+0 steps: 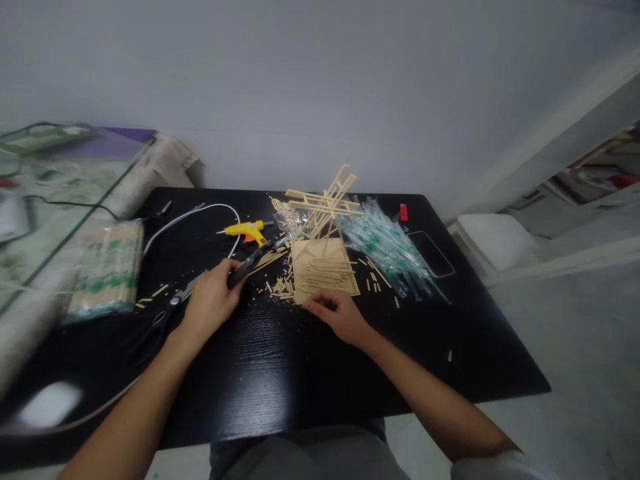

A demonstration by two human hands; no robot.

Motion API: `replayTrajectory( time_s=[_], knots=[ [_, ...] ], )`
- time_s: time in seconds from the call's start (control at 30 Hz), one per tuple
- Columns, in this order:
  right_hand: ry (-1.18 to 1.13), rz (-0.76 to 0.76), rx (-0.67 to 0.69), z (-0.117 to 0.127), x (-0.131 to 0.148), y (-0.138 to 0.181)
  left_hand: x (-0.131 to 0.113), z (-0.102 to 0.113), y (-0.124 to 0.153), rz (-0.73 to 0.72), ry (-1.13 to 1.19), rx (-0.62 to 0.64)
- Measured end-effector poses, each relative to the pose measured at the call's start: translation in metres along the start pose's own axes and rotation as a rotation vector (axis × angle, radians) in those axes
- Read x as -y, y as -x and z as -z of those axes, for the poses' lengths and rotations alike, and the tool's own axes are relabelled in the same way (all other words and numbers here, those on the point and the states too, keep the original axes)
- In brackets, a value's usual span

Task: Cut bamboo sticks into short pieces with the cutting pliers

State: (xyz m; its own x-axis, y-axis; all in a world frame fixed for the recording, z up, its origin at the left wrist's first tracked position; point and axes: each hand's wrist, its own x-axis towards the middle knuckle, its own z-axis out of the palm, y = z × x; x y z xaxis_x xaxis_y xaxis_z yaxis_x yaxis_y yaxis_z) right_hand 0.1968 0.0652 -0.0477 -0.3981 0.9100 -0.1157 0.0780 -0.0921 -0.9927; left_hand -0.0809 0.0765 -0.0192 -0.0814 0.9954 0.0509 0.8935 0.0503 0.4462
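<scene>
My left hand [215, 293] is closed around a long black tool [249, 263] whose kind I cannot make out; its far end points toward the stick pile. Beneath that wrist lie black-handled scissors [174, 301]. At the front edge of a square wooden-stick panel [327, 250], my right hand [340, 315] has its thumb and fingers pinched together; anything between them is too small to tell. Loose sticks [327, 273] rest across the panel. Behind it stands a crossed frame of sticks [329, 203]. Short cut pieces [283, 287] are scattered on the panel's left.
A yellow glue gun [247, 231] lies behind my left hand, near a white cable [200, 208]. Green-printed plastic wrappers [385, 240] cover the right side, beside a phone-like outline [434, 255] and a red item [403, 213]. A packed stick bundle [107, 267] sits left on the black table [260, 373].
</scene>
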Motion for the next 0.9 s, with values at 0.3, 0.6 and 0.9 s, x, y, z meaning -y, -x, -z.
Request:
replayTrajectory(
  time_s=[0.3, 0.6, 0.9],
  knots=[
    [-0.631, -0.480, 0.479, 0.006, 0.000, -0.003, -0.031, -0.002, 0.027, -0.297, 0.591, 0.405],
    [-0.510, -0.483, 0.639, 0.010, -0.007, -0.002, -0.027, -0.015, 0.030, -0.443, 0.446, 0.317],
    [-0.536, -0.399, 0.597, 0.005, 0.003, 0.003, -0.028, -0.022, 0.027, -0.265, 0.545, 0.111]
  ],
)
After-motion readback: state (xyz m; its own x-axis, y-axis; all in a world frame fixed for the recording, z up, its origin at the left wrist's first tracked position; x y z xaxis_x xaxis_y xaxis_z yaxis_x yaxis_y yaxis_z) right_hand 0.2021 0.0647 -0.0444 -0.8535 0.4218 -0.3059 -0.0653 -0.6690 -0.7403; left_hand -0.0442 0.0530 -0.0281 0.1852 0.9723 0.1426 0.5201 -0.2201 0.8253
